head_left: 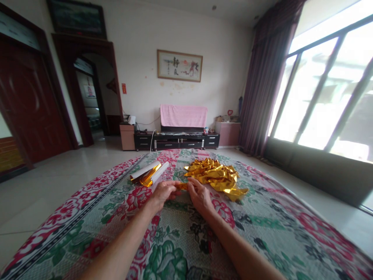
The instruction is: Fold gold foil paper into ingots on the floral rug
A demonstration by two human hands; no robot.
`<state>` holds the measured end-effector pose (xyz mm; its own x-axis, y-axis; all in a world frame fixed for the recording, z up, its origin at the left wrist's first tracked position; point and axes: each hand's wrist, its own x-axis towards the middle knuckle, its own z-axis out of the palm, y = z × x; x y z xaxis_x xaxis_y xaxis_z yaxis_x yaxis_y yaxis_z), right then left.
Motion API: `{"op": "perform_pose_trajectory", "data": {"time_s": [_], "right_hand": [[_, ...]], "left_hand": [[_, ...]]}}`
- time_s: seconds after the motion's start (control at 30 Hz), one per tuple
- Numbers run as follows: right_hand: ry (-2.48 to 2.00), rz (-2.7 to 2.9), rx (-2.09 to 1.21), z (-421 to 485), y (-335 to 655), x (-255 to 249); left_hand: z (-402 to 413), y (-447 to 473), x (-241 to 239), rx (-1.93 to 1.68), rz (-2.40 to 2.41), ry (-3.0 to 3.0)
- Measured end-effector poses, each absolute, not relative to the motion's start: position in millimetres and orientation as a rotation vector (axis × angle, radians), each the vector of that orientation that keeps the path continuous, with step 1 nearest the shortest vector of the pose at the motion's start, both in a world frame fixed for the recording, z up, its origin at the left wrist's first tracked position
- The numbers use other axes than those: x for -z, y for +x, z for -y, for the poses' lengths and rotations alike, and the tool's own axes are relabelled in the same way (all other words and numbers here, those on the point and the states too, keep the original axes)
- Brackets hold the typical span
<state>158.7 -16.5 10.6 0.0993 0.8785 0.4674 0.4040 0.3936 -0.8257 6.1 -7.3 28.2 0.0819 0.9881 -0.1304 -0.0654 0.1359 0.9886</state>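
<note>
Between my two hands is a small piece of gold foil paper [182, 186], held by its ends above the cloth. My left hand [164, 193] is closed on its left end, the fingers pointing right. The fingers of my right hand [199, 193] pinch the other end. Much of the piece is hidden by the fingers. Just past my right hand lies a heap of folded gold foil pieces [217, 173]. Beyond my left hand rest curled sheets of gold foil paper with white backs [150, 173].
A flowered cloth [166, 254] covers the round table under my arms. Past its far edge stand a low black cabinet [167, 144] and a television under a pink cloth [184, 116]. A large window and purple curtain [260, 89] are at the right.
</note>
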Motion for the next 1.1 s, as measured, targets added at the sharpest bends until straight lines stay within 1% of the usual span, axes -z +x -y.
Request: {"op": "perform_pose_trajectory", "data": {"time_s": [0.13, 0.37, 0.57, 0.77, 1.1], "right_hand": [[-1.230, 1.525, -0.464, 17, 159, -10], [-1.096, 1.604, -0.573, 22, 161, -15], [-1.088, 1.631, -0.579, 25, 161, -19], [-1.059, 1.640, -0.616, 24, 162, -18], [-1.117, 1.615, -0.609, 16, 165, -14]], "left_hand": [[8, 6, -30, -1.095, -1.155, 1.087], [8, 2, -30, -1.058, -1.144, 1.175], [4, -3, -27, -1.059, -1.161, 1.190], [7, -4, -31, -0.965, -1.098, 1.168], [1, 3, -19, -1.103, -1.242, 1.468]]}}
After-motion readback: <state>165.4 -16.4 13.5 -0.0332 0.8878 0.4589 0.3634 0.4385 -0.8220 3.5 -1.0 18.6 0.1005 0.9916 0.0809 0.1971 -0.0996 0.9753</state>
